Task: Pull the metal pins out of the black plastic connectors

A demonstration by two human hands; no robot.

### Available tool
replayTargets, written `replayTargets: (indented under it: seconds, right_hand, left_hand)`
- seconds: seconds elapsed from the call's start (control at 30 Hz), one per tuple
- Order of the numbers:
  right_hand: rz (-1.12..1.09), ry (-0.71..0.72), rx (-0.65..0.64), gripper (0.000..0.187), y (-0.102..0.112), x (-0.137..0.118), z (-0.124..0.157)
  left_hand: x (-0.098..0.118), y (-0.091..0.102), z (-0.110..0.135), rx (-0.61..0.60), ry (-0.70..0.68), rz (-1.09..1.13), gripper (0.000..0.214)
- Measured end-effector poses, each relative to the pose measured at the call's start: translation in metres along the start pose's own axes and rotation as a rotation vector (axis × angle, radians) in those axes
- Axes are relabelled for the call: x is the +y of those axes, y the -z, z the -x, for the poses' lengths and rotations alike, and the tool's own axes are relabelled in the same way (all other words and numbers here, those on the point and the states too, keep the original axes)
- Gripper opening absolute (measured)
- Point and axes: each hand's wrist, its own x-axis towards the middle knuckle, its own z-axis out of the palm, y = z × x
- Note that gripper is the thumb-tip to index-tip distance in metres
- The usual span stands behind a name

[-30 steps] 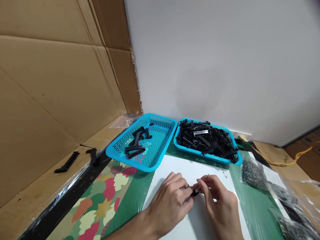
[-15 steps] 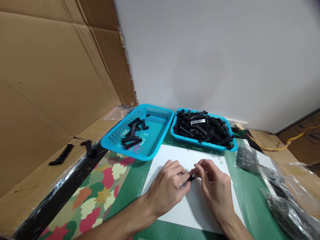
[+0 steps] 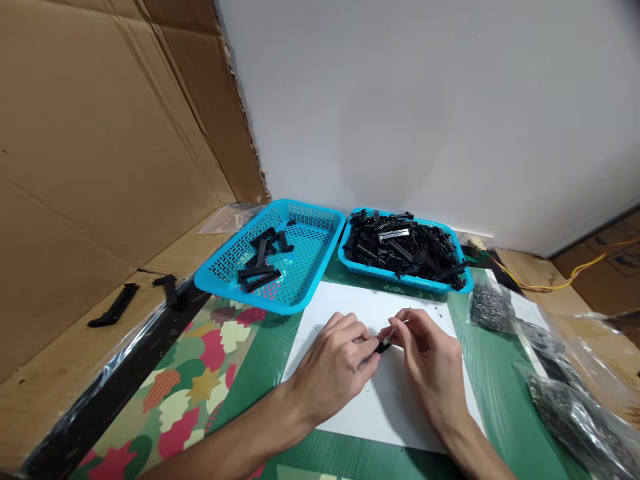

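Over a white sheet of paper (image 3: 345, 427), my left hand (image 3: 340, 357) is closed around a small black plastic part (image 3: 383, 346), which is mostly hidden by the fingers. My right hand (image 3: 430, 357) pinches a thin metal piece (image 3: 397, 330), slim like tweezers or a pin, its exact kind unclear. One end of this piece meets the black part where both hands come together. Tiny thin bits lie scattered on the paper around the hands.
Behind the paper stand a blue basket (image 3: 295, 303) with several black plastic parts and a blue tray (image 3: 390, 275) heaped with more. Plastic bags of small metal pieces (image 3: 493, 308) lie at right. Two black parts (image 3: 117, 305) rest on cardboard at left, beside a cardboard wall (image 3: 100, 133).
The view has shifted slightly, so the baskets sit a little higher and further left. Both hands keep nearly the same hold on the black part and the thin metal piece.
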Motion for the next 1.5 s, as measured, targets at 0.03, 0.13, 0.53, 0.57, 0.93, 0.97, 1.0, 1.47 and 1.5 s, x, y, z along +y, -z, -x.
replayTargets:
  seconds: [0.03,0.13,0.53,0.57,0.93,0.97,1.0,1.47,1.5]
  right_hand:
    - [0.016,0.009,0.003,0.019,0.0,-0.001,0.0]
    - [0.086,0.06,0.01,0.019,0.0,-0.004,0.0]
    - [0.292,0.257,0.032,0.025,-0.007,-0.002,0.006]
    - [0.289,0.265,0.038,0.024,-0.007,-0.001,0.006]
    - [0.087,0.155,0.353,0.016,0.027,0.002,-0.003]
    - [0.132,0.191,0.348,0.015,0.03,0.003,-0.002]
    - [0.187,0.256,0.329,0.015,0.032,0.005,-0.001]
    - [0.477,0.779,0.018,0.024,0.033,0.001,-0.001]
    - [0.489,0.774,0.008,0.024,0.033,0.002,-0.001]
  left_hand:
    - [0.0,0.0,0.0,-0.003,-0.002,-0.006,0.01]
    - [0.001,0.0,0.0,-0.006,-0.016,-0.03,0.009]
    - [0.001,-0.001,0.001,-0.056,-0.002,-0.049,0.007]
    - [0.0,-0.002,0.001,-0.053,0.003,-0.036,0.007]
    - [-0.005,0.01,-0.006,0.174,0.004,0.003,0.014]
    - [-0.006,0.012,-0.007,0.197,-0.013,-0.016,0.015]
    - [-0.007,0.014,-0.007,0.218,-0.03,-0.04,0.015]
    - [-0.039,0.066,-0.117,0.244,0.179,-0.401,0.021]
    - [-0.041,0.066,-0.129,0.231,0.202,-0.394,0.022]
